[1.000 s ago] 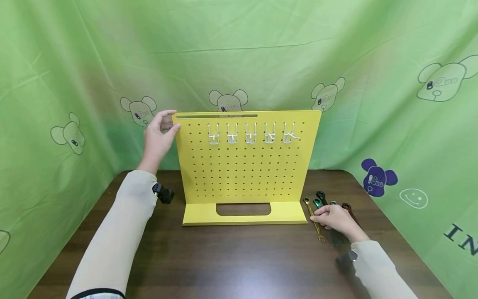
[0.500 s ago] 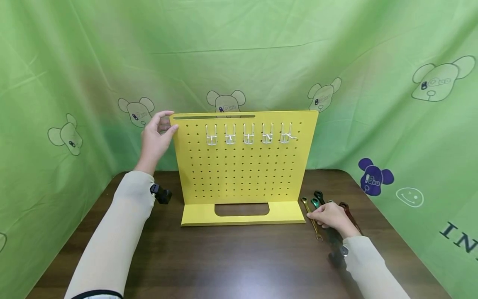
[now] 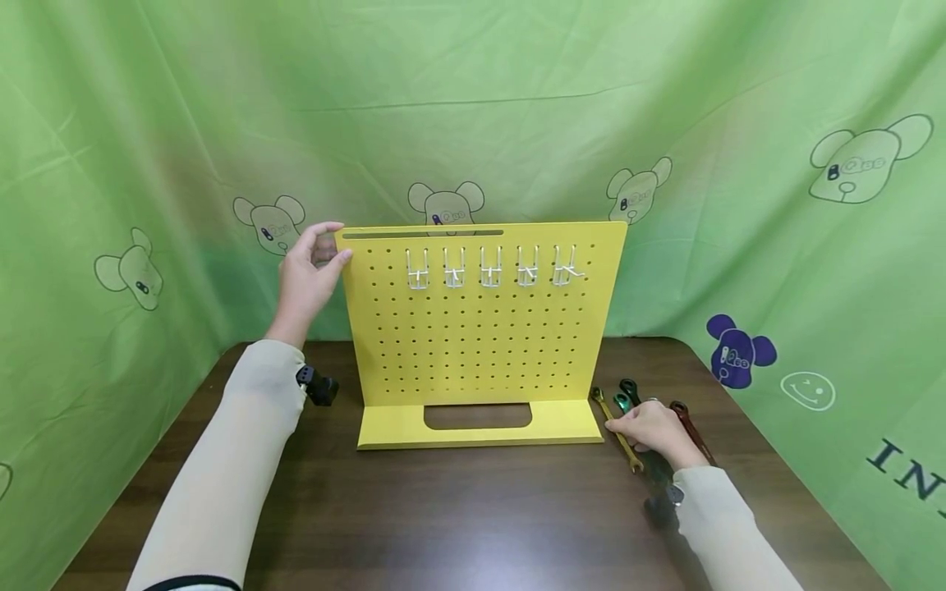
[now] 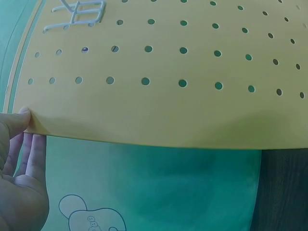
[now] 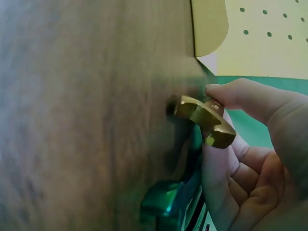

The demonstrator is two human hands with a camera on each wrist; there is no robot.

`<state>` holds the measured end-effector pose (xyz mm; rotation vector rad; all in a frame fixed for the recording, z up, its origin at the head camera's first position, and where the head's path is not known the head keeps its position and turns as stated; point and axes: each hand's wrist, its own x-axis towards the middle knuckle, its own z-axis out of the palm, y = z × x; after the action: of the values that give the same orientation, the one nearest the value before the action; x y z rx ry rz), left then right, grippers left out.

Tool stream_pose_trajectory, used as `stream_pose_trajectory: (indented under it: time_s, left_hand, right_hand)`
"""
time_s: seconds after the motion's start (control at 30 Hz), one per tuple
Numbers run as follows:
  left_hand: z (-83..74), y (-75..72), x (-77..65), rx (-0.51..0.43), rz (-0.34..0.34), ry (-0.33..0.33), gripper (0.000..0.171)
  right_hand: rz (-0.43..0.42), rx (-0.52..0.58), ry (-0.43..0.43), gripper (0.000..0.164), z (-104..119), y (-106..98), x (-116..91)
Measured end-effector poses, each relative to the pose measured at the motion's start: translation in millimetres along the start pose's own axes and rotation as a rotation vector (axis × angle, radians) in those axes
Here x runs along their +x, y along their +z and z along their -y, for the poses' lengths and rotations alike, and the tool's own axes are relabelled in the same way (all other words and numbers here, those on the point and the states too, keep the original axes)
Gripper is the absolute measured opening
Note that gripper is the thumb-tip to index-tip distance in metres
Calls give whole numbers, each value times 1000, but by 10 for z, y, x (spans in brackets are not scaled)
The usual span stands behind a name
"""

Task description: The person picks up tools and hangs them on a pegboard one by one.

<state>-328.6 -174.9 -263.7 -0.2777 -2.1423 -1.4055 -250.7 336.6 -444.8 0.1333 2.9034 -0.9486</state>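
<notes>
While a glossy gold combination wrench is pinched between the thumb and fingers of the right hand, its slim shaft is slanted just beside the right end of the base of the yellow pegboard. Near that hand, a shiny green wrench and a red-brown wrench are laid on the wood-grained table. The thin, perforated panel's upper left edge is pinched by the left hand, thumb in front; white wire hooks are mounted in a row.
</notes>
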Motion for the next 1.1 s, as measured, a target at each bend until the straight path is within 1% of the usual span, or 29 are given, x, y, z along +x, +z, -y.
stream_pose_trajectory:
  time_s: [0.13,0.27,0.53,0.73,0.93,1.1]
  left_hand:
    - [-8,-6,-11,-5,0,-9,41]
    - [-17,-8,-13,0,-4,-11,41]
    - [-8,14,-3,1,-4,-4,41]
    - [9,19,-16,19,-6,-7,41]
    - [4,22,-15,17,-9,-3,41]
    - [1,13,-8,21,-14,-10,41]
  right_hand:
    - [21,62,4,29,-3,-17,-19]
    - [49,119,7,29,-5,-26,-25]
    - [81,187,0,28,-32,-39,-25]
    - [111,211,-5,28,-37,-54,-42]
    - [137,252,-32,27,-19,-92,-77]
    - [152,294,-67,26,42,-138,-127]
